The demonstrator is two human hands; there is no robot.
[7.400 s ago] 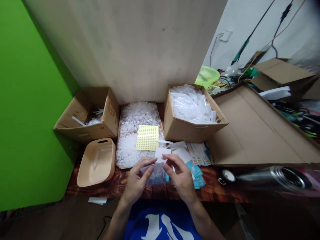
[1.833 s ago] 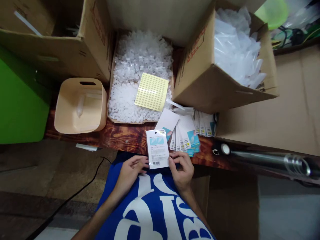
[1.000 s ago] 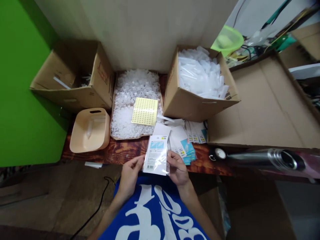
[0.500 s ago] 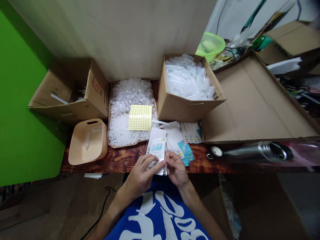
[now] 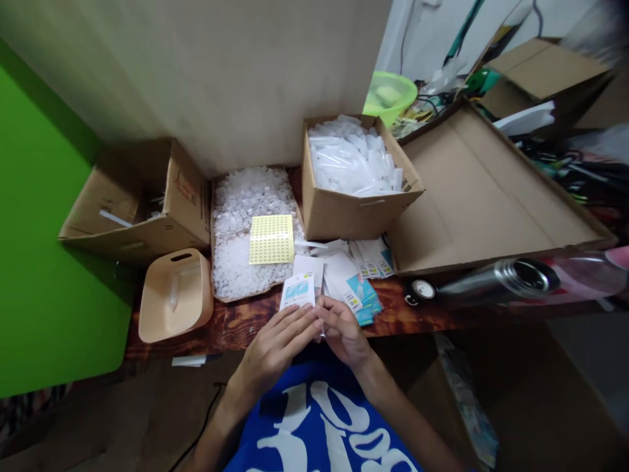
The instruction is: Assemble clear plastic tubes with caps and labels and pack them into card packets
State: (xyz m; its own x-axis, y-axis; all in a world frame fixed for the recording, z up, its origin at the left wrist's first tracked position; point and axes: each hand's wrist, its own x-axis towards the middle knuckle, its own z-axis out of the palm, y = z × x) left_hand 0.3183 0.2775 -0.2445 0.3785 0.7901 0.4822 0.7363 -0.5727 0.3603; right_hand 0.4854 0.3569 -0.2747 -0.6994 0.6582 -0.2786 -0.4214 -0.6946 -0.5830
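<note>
A white printed card packet (image 5: 297, 291) with a blue picture is held at the table's front edge. My left hand (image 5: 280, 337) lies over its lower part, fingers together and covering it. My right hand (image 5: 344, 331) pinches the packet's lower right corner, where a bit of clear plastic shows. Just beyond are white and blue cards (image 5: 344, 278) in a loose pile, with more cards (image 5: 371, 259) fanned behind them. A yellow sticker sheet (image 5: 271, 240) rests on a shallow box of small white pieces (image 5: 250, 190).
An open carton (image 5: 358, 216) of clear plastic tubes stands behind the cards. On the left are another carton (image 5: 132, 239) and a beige bin (image 5: 199, 308). To the right lie a large cardboard tray (image 5: 472, 196), a round watch-like object (image 5: 423, 290) and a steel flask (image 5: 476, 283).
My left hand has flattened further over the packet, hiding more of its lower part, and the packet's top has tilted left. The camera view has shifted and turned slightly.
</note>
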